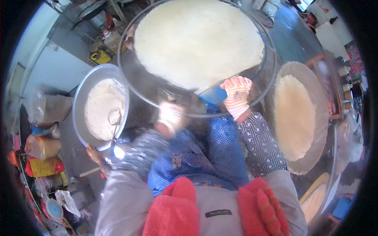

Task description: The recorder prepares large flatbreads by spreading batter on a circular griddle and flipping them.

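A large round griddle (141, 85) lies before me, with a wide thin sheet of pale batter or flatbread (198, 41) spread over most of it. My right hand (237, 91), in a striped glove with bare fingertips, grips a blue scraper (214, 93) at the griddle's near right edge. The scraper's edge meets the rim of the pale sheet. My left hand (171, 116), gloved and blurred by motion, is over the near left rim of the griddle; whether it holds anything cannot be told.
At left stands a metal basin (77, 118) of pale flour or batter with a ladle (114, 126) in it. A straw brush (97, 156) is beside it. On the right, a round tray lined with plastic (320, 132) carries stacked flatbreads (295, 118). Containers crowd the far left.
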A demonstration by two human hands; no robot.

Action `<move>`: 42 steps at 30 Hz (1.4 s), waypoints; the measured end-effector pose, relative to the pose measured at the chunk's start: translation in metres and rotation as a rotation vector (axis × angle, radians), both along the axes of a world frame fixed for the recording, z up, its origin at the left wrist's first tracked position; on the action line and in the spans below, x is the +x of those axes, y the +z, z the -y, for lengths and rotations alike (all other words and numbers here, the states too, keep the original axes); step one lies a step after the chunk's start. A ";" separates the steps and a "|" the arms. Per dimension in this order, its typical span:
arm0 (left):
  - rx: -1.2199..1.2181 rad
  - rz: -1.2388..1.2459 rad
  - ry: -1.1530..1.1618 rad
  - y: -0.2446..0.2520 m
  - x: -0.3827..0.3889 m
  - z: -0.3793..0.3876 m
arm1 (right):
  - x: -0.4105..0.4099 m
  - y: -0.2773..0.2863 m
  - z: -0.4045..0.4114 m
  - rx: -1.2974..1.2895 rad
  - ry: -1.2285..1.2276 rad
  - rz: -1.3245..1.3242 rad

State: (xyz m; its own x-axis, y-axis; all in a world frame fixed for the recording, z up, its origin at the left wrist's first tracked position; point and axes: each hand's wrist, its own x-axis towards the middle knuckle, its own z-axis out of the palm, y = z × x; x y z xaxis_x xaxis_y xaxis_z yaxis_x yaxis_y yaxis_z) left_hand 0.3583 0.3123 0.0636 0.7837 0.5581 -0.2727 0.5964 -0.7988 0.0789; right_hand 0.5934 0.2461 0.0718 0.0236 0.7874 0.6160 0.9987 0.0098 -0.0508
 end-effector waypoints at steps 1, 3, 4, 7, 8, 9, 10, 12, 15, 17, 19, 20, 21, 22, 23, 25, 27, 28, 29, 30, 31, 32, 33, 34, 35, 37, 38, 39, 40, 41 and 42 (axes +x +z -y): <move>-0.109 0.313 0.084 0.003 0.030 0.038 | -0.002 0.003 -0.003 0.014 0.010 0.005; -0.012 0.453 -0.139 0.030 0.078 0.101 | -0.003 0.001 -0.004 -0.008 -0.007 0.000; -0.099 0.443 -0.375 0.025 0.081 0.139 | -0.002 0.000 -0.005 -0.002 -0.009 -0.002; -0.223 0.509 -0.575 0.033 0.069 0.161 | 0.000 -0.005 -0.003 -0.002 -0.017 -0.023; -0.260 0.585 -0.551 0.041 0.055 0.152 | 0.001 -0.005 -0.005 0.003 -0.006 -0.023; -0.323 0.419 -0.372 0.052 0.035 0.132 | -0.001 -0.005 -0.005 0.009 -0.013 -0.016; -0.275 0.331 -0.182 0.046 0.010 0.122 | -0.006 -0.004 -0.006 0.013 -0.016 -0.014; -0.160 0.256 0.102 -0.033 -0.047 0.123 | -0.008 0.002 -0.002 -0.035 -0.064 0.025; -0.141 0.249 0.141 -0.055 -0.056 0.125 | 0.004 -0.003 0.005 -0.043 -0.081 0.024; -0.130 0.222 0.160 -0.059 -0.050 0.125 | 0.004 -0.005 0.010 -0.006 -0.049 -0.011; -0.122 0.195 0.182 -0.059 -0.044 0.126 | 0.004 -0.008 0.008 0.020 -0.027 -0.016; -0.128 0.203 0.175 -0.059 -0.042 0.127 | 0.004 -0.010 0.009 0.018 -0.046 0.001; -0.132 0.211 0.168 -0.059 -0.041 0.125 | 0.002 -0.008 0.008 0.018 -0.065 0.017; -0.139 0.216 0.165 -0.056 -0.039 0.124 | 0.001 -0.007 0.007 0.031 -0.080 0.044; -0.147 0.214 0.171 -0.058 -0.038 0.123 | 0.001 -0.005 0.005 0.022 -0.075 0.043; -0.143 0.239 0.166 -0.054 -0.036 0.121 | 0.001 -0.005 0.002 0.023 -0.055 0.015; -0.232 0.177 0.188 -0.051 -0.036 0.119 | -0.002 -0.006 0.000 -0.014 -0.076 0.019; -0.236 0.185 0.193 -0.052 -0.036 0.118 | -0.004 -0.006 -0.001 -0.015 -0.083 0.027; -0.240 0.194 0.197 -0.053 -0.037 0.118 | -0.005 -0.005 -0.001 -0.015 -0.091 0.035; -0.238 0.208 0.198 -0.053 -0.038 0.117 | -0.005 -0.001 -0.002 -0.038 -0.083 0.011; -0.244 0.206 0.204 -0.053 -0.039 0.117 | -0.004 -0.003 -0.002 -0.044 -0.078 0.009; -0.250 0.205 0.206 -0.053 -0.040 0.117 | -0.003 -0.004 -0.002 -0.030 -0.075 0.011; -0.253 0.207 0.204 -0.053 -0.040 0.117 | -0.001 -0.004 -0.003 -0.011 -0.075 0.015; -0.254 0.208 0.206 -0.053 -0.040 0.117 | 0.001 -0.004 -0.004 -0.043 -0.089 0.016; -0.248 0.206 0.205 -0.053 -0.040 0.118 | 0.001 -0.005 -0.005 -0.043 -0.087 0.017; -0.236 0.204 0.208 -0.056 -0.042 0.119 | -0.002 -0.005 -0.008 -0.017 -0.112 0.044; -0.197 0.228 0.202 -0.062 -0.044 0.120 | -0.002 -0.004 -0.008 0.019 -0.084 0.032; -0.159 0.255 0.193 -0.063 -0.044 0.121 | -0.002 -0.004 -0.010 0.023 -0.085 0.034; -0.161 0.252 0.194 -0.065 -0.043 0.121 | -0.001 -0.003 -0.011 0.022 -0.073 0.032; -0.158 0.254 0.192 -0.066 -0.042 0.120 | -0.001 -0.002 -0.014 0.021 -0.062 0.031; -0.160 0.264 0.191 -0.067 -0.041 0.120 | -0.001 -0.002 -0.015 0.023 -0.064 0.033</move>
State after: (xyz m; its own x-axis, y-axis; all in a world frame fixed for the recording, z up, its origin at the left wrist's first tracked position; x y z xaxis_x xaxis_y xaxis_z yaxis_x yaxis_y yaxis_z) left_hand 0.3172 0.1926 -0.0037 0.7245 0.6678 -0.1705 0.6759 -0.6400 0.3655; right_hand 0.5925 0.2613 0.0695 0.0528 0.7705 0.6353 0.9984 -0.0531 -0.0185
